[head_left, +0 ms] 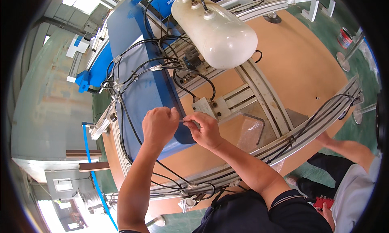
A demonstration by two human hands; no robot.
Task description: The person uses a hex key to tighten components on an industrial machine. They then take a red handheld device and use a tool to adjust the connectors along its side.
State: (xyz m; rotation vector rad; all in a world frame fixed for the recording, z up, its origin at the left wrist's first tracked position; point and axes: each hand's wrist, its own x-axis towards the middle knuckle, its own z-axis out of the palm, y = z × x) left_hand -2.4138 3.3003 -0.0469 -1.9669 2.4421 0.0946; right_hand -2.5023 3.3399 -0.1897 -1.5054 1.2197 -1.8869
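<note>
My left hand (159, 125) is closed in a fist, thumb side toward the right hand. Close beside it, my right hand (206, 130) pinches with thumb and forefinger. Between the two hands runs a thin pale strip (181, 120), too small to name more exactly. Both hands are above the near end of a blue moulded panel (142, 91). Just beyond my right hand is a metal block (204, 106) with black hoses (207, 77) leading to it. A white rounded tank (227, 38) stands farther back.
An aluminium profile frame (263, 95) rests over a brown board (291, 50). Bubble wrap (250, 131) and a bent dark rod (261, 131) lie right of my hand. Black cables (133, 127) cross at left. Another person's hand (327, 214) holds a red object (323, 202) at lower right.
</note>
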